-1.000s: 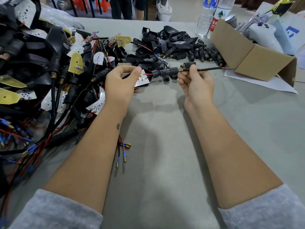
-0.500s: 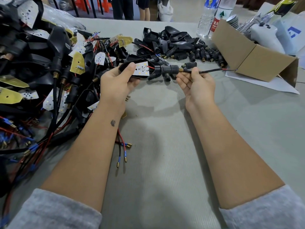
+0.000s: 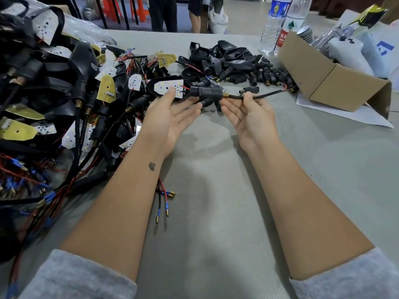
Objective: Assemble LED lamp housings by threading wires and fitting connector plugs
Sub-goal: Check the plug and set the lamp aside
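A black lamp housing with a white LED board [image 3: 166, 87] faces up above the grey table. My left hand [image 3: 170, 117] lies palm up under it, and its thumb presses on the board, pinching the housing. A black connector plug [image 3: 207, 92] with a brass spring end sits on the housing's stem. From it a black cable [image 3: 265, 94] runs right toward the box. My right hand [image 3: 252, 119], also palm up, pinches this cable between thumb and fingers just right of the plug.
A big heap of wired lamps [image 3: 54, 93] fills the left side. Loose black housings and plugs [image 3: 226, 59] lie at the back centre. A cardboard box [image 3: 328, 83] and water bottles [image 3: 274, 22] stand at the right. Loose terminal wires [image 3: 165, 199] lie by my left forearm.
Both hands have rolled palm up. The housing has turned so the LED board faces up, and the right hand has slid from the plug onto the cable.
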Demonstrator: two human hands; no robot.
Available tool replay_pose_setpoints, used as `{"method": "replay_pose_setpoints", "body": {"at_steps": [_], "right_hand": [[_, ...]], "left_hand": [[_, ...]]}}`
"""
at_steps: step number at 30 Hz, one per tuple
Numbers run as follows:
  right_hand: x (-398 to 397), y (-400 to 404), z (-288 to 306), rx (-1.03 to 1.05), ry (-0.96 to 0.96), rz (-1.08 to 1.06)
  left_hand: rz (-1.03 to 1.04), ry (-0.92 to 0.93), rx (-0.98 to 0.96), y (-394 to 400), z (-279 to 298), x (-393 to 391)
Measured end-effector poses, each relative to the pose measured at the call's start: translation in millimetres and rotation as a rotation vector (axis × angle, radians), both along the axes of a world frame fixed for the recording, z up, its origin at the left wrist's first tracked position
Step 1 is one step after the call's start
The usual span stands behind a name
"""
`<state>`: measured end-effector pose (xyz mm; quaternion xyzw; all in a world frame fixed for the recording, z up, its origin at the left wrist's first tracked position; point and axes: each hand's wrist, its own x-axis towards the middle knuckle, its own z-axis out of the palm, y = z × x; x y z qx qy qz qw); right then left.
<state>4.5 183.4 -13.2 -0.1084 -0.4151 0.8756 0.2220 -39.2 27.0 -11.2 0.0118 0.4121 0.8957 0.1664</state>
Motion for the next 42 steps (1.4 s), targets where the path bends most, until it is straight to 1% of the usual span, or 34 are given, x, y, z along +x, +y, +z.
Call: {"method": "replay_pose_setpoints", "body": {"at_steps": [3,6,11,14,17,18,21,22,26,28,30,31,32,34,35,36,37,39,41,42], "right_hand": [[0,-2,-1,0.046,-0.007,0.039],[1,-3,-1,0.098,-0.007,0.058],[2,-8,2,0.278,0.008,0.004],[3,-13,1,0.407,-0.035,-0.057],[4,-15,1,0.496,-0.073,-0.094],[5,-18,2,0.494,-0.064,-0.066],[9,-35,6,0.401,0.009,0.106],[10,-43,8,0.403,0.037,0.155],[9,-77,22,0.557,0.126,0.269],[7,-101,29,0.638,0.19,0.283],[6,-128,34,0.804,0.284,0.287],[5,-140,35,0.951,0.33,0.294],[3,-150,34,1.151,0.371,0.298],[2,-166,34,1.616,0.451,0.272],[2,-171,35,1.788,0.498,0.277],[2,-176,35,1.906,0.534,0.297],[4,-179,33,1.979,0.562,0.312],[7,-179,30,2.041,0.572,0.315],[9,-169,26,2.036,0.507,0.274],[9,-161,24,2.035,0.447,0.247]], "left_hand": [[0.013,-0.022,0.057,1,-1,-2],[0.044,-0.001,0.043,0,-2,-5],[0.069,-0.021,-0.065,3,6,-4],[0.088,-0.049,-0.147,-2,18,-2],[0.13,-0.027,-0.279,-14,33,-7],[0.143,-0.008,-0.326,-19,39,-9],[0.206,0.038,-0.49,-35,59,-15],[0.229,0.055,-0.552,-41,67,-17],[0.272,0.187,-0.848,-75,94,-31],[0.305,0.267,-1.051,-98,106,-41],[0.367,0.359,-1.3,-121,117,-50],[0.401,0.406,-1.457,-131,120,-53],[0.429,0.457,-1.641,-141,121,-55],[0.466,0.573,-1.977,-157,113,-54],[0.48,0.631,-2.101,-162,106,-52],[0.496,0.684,-2.192,-165,98,-50],[0.518,0.724,-2.24,-166,89,-48],[0.582,0.773,-2.259,-165,78,-45],[0.643,0.829,-2.265,-160,78,-44],[0.683,0.84,-2.232,-157,82,-43]]}}
